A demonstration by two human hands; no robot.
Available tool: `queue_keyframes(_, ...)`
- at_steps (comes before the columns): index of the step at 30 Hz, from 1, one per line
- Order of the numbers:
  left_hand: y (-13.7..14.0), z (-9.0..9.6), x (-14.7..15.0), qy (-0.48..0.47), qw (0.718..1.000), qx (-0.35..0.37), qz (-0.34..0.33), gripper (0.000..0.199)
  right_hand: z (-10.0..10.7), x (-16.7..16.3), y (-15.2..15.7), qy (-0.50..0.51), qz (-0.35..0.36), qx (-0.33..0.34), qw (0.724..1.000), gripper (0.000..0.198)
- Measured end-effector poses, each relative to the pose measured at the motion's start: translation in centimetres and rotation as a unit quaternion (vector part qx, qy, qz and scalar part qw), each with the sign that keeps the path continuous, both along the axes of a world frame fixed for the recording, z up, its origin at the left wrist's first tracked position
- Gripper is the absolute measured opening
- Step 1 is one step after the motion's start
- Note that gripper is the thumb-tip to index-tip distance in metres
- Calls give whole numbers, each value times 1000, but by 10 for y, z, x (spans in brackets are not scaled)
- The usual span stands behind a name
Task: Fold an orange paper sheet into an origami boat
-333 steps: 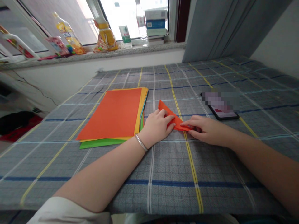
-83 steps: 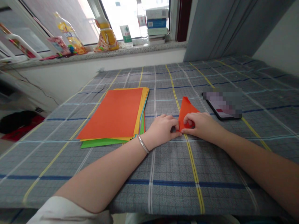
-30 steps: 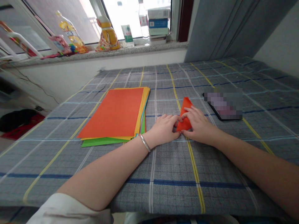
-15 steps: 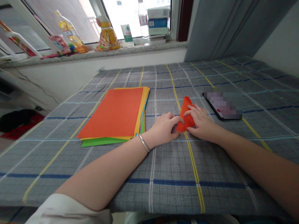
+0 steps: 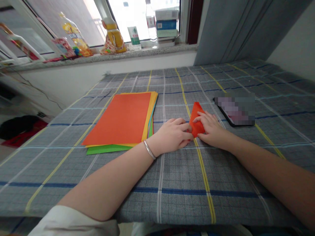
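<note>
A small piece of folded orange paper [image 5: 196, 126] lies on the checked cloth, its narrow tip pointing away from me. At its left lower corner, my left hand [image 5: 176, 133] has curled fingers closed on the edge, and they cover that corner. My right hand [image 5: 211, 127] rests on the paper's right side, fingertips pressing it from above and the thumb at its lower edge. A silver bangle [image 5: 149, 149] circles my left wrist.
Left of my hands lies a stack of coloured paper [image 5: 120, 118], orange on top. A phone [image 5: 233, 111], partly blurred, lies to the right. Bottles [image 5: 75, 34], a tube [image 5: 134, 35] and boxes [image 5: 167, 23] line the windowsill beyond the checked cloth [image 5: 123, 183].
My left fingers have curled in further at the paper's left lower corner and now hide it. My right hand has stayed nearly still.
</note>
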State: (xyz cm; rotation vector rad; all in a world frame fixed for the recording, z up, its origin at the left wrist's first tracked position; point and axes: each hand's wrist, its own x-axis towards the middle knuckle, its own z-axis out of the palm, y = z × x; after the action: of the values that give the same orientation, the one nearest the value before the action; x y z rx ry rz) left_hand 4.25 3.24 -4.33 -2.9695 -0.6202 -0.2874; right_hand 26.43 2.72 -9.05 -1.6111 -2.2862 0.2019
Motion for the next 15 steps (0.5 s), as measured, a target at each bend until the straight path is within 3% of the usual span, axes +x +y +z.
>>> queue_keyframes(7,4,4,-5,7,999,-36,-25,22,-2,2,2,8,10,5,1000,50)
queue_keyframes(15,13,-4,-13,-107,977,-182,-30,10,-4,7,6,48,26,31,998,55)
